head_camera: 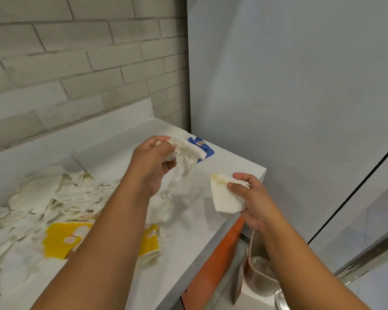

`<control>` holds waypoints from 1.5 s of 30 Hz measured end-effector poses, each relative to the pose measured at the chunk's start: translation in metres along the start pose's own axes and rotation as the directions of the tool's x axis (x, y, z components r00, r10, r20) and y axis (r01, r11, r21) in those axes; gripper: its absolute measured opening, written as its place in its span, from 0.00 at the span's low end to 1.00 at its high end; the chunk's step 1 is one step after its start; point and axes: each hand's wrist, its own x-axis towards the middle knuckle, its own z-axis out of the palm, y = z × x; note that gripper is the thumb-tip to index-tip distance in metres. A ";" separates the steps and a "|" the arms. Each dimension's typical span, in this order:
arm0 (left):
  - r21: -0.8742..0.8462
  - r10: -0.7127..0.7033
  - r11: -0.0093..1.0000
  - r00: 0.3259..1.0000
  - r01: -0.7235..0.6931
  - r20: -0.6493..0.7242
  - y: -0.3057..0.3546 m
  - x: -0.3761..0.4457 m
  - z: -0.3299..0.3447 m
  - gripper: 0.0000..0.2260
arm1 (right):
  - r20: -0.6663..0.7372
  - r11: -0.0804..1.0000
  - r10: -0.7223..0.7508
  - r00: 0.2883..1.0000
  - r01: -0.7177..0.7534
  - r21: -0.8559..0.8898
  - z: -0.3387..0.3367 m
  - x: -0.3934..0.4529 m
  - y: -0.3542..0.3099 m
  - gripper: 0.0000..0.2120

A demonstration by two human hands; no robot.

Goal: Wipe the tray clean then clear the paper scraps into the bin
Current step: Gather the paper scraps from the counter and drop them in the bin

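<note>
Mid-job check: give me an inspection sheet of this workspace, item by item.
Surface: white counter, stained and littered.
Job's things: crumpled tissue held up; folded stained napkin held over the counter's right edge; bin not clearly identifiable; tray not identifiable.
Clutter: heap of paper scraps at left; yellow wrapper under the left forearm; blue packet at the far corner.
Grippers: left hand grips the tissue; right hand pinches the napkin.
Cables: nothing seen.
Surroundings: brick wall behind; plain wall at right; orange panel below the counter edge.
</note>
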 end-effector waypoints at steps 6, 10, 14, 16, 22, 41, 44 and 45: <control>0.210 -0.159 0.969 0.981 0.134 0.109 -0.086 -0.007 0.097 0.06 | -0.139 0.999 0.038 0.990 -0.041 -0.019 -0.094 0.009 -0.021 0.12; 0.414 -0.180 0.904 0.974 0.108 0.138 -0.132 -0.008 0.145 0.07 | -0.224 0.998 0.045 0.974 -0.056 -0.043 -0.138 0.017 -0.024 0.12; 0.521 -0.176 0.851 0.971 0.068 0.161 -0.163 -0.009 0.182 0.06 | -0.253 0.994 0.001 0.967 -0.028 -0.103 -0.170 0.025 -0.020 0.11; 0.576 -0.181 0.817 0.965 0.039 0.191 -0.176 -0.009 0.195 0.04 | -0.299 0.983 -0.021 0.954 -0.036 -0.182 -0.187 0.030 -0.013 0.11; 0.742 -0.272 0.669 0.921 -0.029 0.281 -0.251 -0.004 0.217 0.05 | -0.425 0.883 0.042 0.904 -0.233 -0.408 -0.233 0.046 0.029 0.11; 0.622 -0.795 0.485 0.607 0.615 0.019 -0.355 0.012 0.223 0.19 | -0.315 0.674 0.326 0.892 -0.452 -0.584 -0.277 0.080 0.082 0.21; 0.692 -0.740 0.525 0.668 0.496 0.083 -0.337 0.007 0.221 0.17 | -0.324 0.715 0.232 0.917 -0.387 -0.583 -0.267 0.078 0.072 0.15; 0.699 -0.702 0.566 0.700 0.438 0.129 -0.327 0.006 0.222 0.16 | -0.316 0.735 0.182 0.931 -0.342 -0.585 -0.261 0.078 0.067 0.12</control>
